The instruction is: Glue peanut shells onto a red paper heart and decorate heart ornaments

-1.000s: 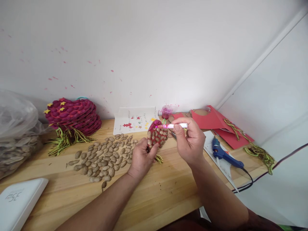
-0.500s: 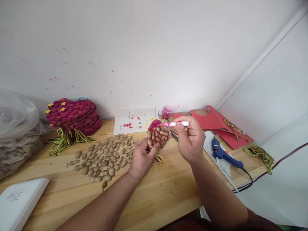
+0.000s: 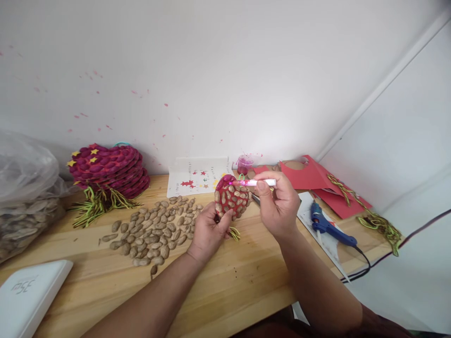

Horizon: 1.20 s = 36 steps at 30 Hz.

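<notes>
A red disc covered with peanuts [image 3: 232,199] is held up by my left hand [image 3: 211,226], its fingers and thumb closed on the lower left edge. The peanuts near its top are magenta, the others bare brown. Green yarn hangs below it. My right hand [image 3: 280,202] pinches the white handle of a brush [image 3: 262,182]. The brush's magenta-stained end points left and reaches the top of the disc. Behind, near the wall, is a small clear cup with magenta paint [image 3: 244,164].
Loose peanuts [image 3: 155,232] spread left of my left hand. Beyond them stand stacked magenta peanut pieces [image 3: 109,171], a bag of peanuts [image 3: 28,220] and a white device [image 3: 35,295]. Rightward lie red card [image 3: 299,173], a blue glue gun [image 3: 329,227] with its cord and green yarn [image 3: 382,227].
The disc has turned or tilted slightly in my left hand, and the brush has shifted very slightly left. Both hands keep their grips.
</notes>
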### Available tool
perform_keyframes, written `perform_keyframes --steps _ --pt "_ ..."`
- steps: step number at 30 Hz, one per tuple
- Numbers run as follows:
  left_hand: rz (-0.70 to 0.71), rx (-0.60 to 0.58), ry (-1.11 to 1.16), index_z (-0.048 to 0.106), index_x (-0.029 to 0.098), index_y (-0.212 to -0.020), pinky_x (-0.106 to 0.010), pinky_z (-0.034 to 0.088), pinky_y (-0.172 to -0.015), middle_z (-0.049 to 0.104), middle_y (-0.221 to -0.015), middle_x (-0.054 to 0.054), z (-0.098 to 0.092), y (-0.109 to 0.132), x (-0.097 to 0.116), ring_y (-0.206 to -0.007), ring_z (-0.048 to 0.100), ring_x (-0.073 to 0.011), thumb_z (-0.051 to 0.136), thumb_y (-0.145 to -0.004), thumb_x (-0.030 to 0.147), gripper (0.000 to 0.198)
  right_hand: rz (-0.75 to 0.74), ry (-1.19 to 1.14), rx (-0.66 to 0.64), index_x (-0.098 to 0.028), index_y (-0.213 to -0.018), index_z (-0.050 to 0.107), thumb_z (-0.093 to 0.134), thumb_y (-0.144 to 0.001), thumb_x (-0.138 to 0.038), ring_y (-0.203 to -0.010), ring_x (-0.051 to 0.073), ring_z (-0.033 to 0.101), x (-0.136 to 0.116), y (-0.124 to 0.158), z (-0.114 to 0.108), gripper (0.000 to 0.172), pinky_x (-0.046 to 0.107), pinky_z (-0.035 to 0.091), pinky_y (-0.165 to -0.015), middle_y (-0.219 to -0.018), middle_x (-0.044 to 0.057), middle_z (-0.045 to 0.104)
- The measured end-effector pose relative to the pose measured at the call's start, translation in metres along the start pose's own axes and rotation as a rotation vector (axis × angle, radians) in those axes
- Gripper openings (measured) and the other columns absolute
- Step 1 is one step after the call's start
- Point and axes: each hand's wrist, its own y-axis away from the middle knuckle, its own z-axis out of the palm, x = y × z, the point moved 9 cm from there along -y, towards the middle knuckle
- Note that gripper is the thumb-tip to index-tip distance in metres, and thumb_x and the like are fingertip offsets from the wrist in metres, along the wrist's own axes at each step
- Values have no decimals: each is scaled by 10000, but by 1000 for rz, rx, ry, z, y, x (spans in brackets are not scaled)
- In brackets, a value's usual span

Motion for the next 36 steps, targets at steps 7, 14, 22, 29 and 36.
perform_keyframes --steps 7,14,22,29,36 --pt "-23 -6 61 518 217 -745 -216 394 -377 544 -529 56 1 1 6 -364 488 -101 675 -837 491 329 -52 -7 -85 -223 -1034 672 610 -966 -154 -793 149 648 -10 4 9 115 298 507 -733 -907 9 699" --pt "-25 -8 45 529 215 -762 -216 390 -372 556 -521 55 0 2 6 -352 482 -100 658 -854 473 303 -53 23 -40 -220 -1032 670 609 -964 -156 -776 155 649 -9 2 5 112 304 511 -712 -901 16 701" --pt "-28 8 35 516 225 -761 -221 372 -368 525 -514 67 0 2 5 -361 462 -104 651 -853 466 291 -132 13 -130 -231 -1033 664 597 -965 -136 -825 166 653 -17 3 15 135 321 517 -760 -918 19 717" --pt "21 53 -99 503 228 -723 -226 363 -436 511 -507 59 -6 0 0 -418 461 -112 621 -877 412 268 -96 41 -82 -225 -1032 669 614 -962 -157 -830 171 672 -12 3 13 112 324 527 -764 -931 25 733" --pt "83 67 -165 480 228 -699 -229 356 -478 494 -538 56 -7 0 6 -458 450 -113 623 -874 376 271 -67 59 -65 -228 -1025 676 613 -968 -186 -817 177 682 -9 4 11 94 331 536 -759 -919 28 737"
